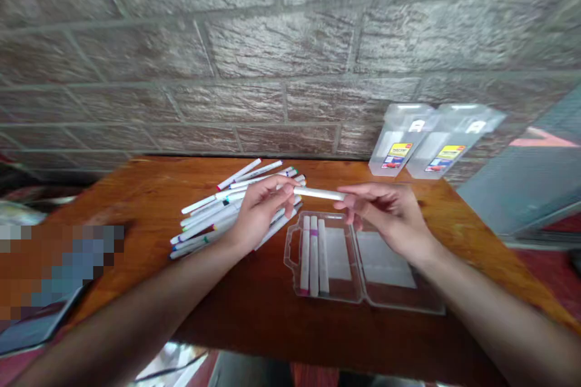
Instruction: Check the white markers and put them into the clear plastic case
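Observation:
Both my hands hold one white marker level above the wooden table. My left hand pinches its left end and my right hand pinches its right end, fingers closed. Just below lies an open clear plastic case with three white markers side by side in its left half. A loose pile of several white markers with coloured caps lies on the table under and to the left of my left hand.
Two shut clear marker cases with yellow labels lean against the brick wall at the back right. A blurred-out patch covers the table's left edge. The table's right edge drops off beside a grey panel.

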### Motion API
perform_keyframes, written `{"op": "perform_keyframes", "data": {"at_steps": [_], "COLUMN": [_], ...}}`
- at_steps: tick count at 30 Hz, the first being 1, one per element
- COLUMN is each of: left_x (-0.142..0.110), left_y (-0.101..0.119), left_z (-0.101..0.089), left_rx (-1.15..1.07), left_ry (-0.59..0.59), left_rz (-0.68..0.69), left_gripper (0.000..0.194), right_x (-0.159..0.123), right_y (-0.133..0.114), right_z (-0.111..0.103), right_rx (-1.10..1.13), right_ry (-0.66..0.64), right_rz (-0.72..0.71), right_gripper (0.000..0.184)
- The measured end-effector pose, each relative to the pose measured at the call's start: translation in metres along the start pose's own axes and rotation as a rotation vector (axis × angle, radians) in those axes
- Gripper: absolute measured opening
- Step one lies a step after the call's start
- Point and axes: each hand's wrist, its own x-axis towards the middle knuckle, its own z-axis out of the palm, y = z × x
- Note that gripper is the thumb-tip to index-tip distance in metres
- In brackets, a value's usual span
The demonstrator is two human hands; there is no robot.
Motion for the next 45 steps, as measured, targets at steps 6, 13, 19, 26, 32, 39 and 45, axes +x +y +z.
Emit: {"op": "perform_keyframes", "data": {"at_steps": [6, 13, 19, 26, 32, 39, 45], "left_x": [0.0015, 0.0008, 0.001, 0.0011, 0.0006, -0.0005, -0.003], "left_y": [-0.001, -0.0015, -0.0007, 0.0015, 0.003, 0.002, -0.0012], "left_z": [-0.0014, -0.0026, -0.0022, 0.0, 0.0019, 0.002, 0.0014], "left_rx": [-0.021, -0.024, -0.049, -0.082, -0.107, -0.012, 0.079], "left_ry": [-0.009, -0.006, -0.005, 0.014, 0.028, 0.01, -0.029], "left_rz": [-0.004, -0.014, -0.014, -0.037, -0.058, -0.006, 0.031], "left_gripper": [0.016, 0.016, 0.015, 0.017, 0.019, 0.019, 0.021], "right_x": [0.0012, 0.0015, 0.0011, 0.0011, -0.0002, 0.002, 0.0064], "right_y": [-0.0017, -0.003, -0.0023, -0.0007, -0.0044, -0.004, 0.0004], "right_z": [0.0005, 0.0002, -0.0015, -0.0029, -0.0026, 0.0003, -0.0007], "right_rx": [0.021, 0.051, 0.103, 0.143, 0.171, 0.076, -0.004], "right_ry": [-0.037, -0.047, -0.082, -0.123, -0.137, -0.068, 0.031], "right_rz": [-0.016, -0.004, 0.017, 0.011, 0.039, 0.022, 0.007], "right_gripper": [0.021, 0.024, 0.026, 0.024, 0.026, 0.019, 0.016]}}
